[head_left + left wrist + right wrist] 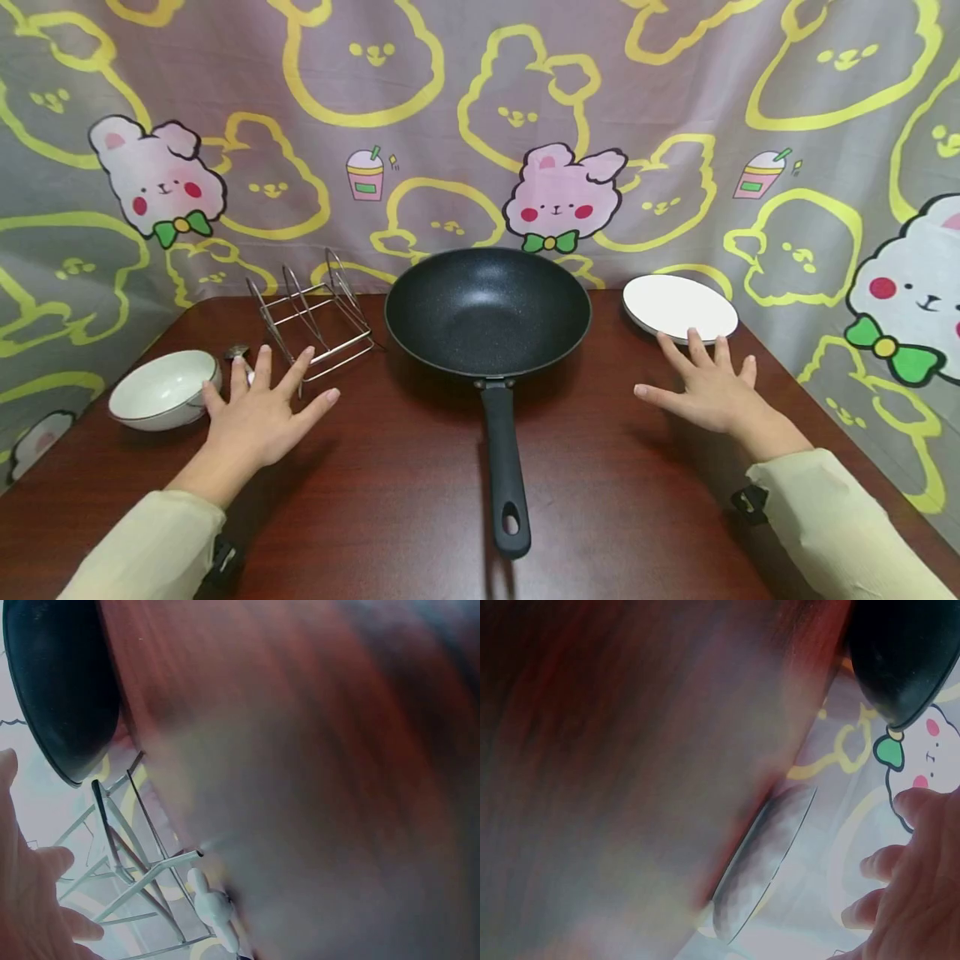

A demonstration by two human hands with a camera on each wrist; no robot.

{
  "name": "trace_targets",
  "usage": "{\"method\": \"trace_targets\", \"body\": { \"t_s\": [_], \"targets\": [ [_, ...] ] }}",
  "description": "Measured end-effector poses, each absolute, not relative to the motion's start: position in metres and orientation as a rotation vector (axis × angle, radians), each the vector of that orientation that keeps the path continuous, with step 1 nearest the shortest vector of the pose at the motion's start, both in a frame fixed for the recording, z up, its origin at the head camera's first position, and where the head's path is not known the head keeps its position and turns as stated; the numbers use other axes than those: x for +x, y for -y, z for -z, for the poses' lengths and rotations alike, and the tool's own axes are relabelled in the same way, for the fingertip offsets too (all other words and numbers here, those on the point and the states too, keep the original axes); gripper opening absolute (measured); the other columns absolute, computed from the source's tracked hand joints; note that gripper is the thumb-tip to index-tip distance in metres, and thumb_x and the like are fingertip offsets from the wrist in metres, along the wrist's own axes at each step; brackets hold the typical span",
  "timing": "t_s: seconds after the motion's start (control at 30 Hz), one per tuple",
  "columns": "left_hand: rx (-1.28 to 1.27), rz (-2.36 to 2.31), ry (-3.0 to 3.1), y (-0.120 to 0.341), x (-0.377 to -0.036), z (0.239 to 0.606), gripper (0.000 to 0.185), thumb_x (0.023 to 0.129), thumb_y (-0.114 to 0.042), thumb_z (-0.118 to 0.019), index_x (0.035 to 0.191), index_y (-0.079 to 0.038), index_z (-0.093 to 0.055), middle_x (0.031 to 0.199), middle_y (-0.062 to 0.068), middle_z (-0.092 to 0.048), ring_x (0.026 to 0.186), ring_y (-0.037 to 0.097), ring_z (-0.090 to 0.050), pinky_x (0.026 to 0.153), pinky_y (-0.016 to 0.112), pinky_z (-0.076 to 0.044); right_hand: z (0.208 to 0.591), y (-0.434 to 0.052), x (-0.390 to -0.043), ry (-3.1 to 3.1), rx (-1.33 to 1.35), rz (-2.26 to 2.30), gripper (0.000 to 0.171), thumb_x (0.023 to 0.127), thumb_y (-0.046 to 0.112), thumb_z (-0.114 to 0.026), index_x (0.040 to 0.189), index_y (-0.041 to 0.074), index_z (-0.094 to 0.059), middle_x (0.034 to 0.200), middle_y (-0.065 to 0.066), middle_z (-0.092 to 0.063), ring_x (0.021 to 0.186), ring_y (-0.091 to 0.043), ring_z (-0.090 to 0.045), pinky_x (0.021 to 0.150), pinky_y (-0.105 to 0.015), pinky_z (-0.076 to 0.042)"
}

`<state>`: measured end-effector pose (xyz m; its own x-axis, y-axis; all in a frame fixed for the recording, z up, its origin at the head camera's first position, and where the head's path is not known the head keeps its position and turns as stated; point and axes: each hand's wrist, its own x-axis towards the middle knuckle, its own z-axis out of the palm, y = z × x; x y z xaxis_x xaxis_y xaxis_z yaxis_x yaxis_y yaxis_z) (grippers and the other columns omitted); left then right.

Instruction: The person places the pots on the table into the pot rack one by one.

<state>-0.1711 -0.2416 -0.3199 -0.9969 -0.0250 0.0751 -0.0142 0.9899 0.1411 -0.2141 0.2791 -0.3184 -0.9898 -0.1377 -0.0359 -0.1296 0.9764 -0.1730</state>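
On the table (pixel 390 500), the pan (pixel 487 312) sits mid-back, the rack (pixel 315 312) to its left, the bowl (pixel 165 389) by the left edge, the plate (pixel 678 307) back right.

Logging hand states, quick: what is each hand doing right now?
Left hand: open, fingers spread, holding nothing, near the bowl.
Right hand: open, fingers spread, holding nothing, fingertips at the plate.

Nearest the left hand (pixel 258 417), a white bowl (pixel 162 388) with a dark rim line sits upright at the table's left edge, beside a wire rack (pixel 315 312) standing upright. Nearest the right hand (pixel 708 387), a flat white plate (pixel 678 307) lies at the far right, just beyond the spread fingertips.
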Motion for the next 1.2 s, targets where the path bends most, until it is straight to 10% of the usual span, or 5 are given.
{"method": "trace_targets", "body": {
  "t_s": [0.5, 0.73, 1.2],
  "targets": [
    [0.012, 0.259, 3.019, 0.240, -0.168, 0.317, 0.082, 0.085, -0.073, -0.026, 0.150, -0.024, -0.010, 0.147, 0.035, -0.002, 0.131, 0.059, 0.003, 0.092, 0.077, 0.007, 0.311, -0.277, -0.203, -3.099, -0.262, 0.412, 0.092, 0.084, 0.067, -0.042, 0.150, 0.012, -0.008, 0.148, -0.034, -0.006, 0.131, -0.059, -0.001, 0.093, -0.076, -0.003],
    [-0.079, 0.388, 2.919, 0.229, -0.161, 0.316, 0.075, 0.091, -0.062, -0.030, 0.149, -0.017, -0.016, 0.145, 0.037, -0.014, 0.131, 0.057, -0.013, 0.097, 0.073, -0.012, 0.306, -0.268, -0.191, -3.040, -0.386, 0.752, 0.081, 0.090, 0.050, -0.049, 0.149, 0.007, -0.012, 0.149, -0.031, -0.010, 0.136, -0.048, -0.007, 0.099, -0.070, -0.015],
    [-0.283, 1.016, 2.653, 0.191, -0.155, 0.316, 0.051, 0.096, -0.031, -0.047, 0.139, -0.004, -0.039, 0.140, 0.021, -0.042, 0.128, 0.040, -0.039, 0.101, 0.055, -0.033, 0.303, -0.227, -0.168, -2.912, -0.589, 1.173, 0.051, 0.097, 0.030, -0.045, 0.141, 0.007, -0.036, 0.132, -0.023, -0.050, 0.120, -0.037, -0.048, 0.093, -0.046, -0.044]
  ]
}}
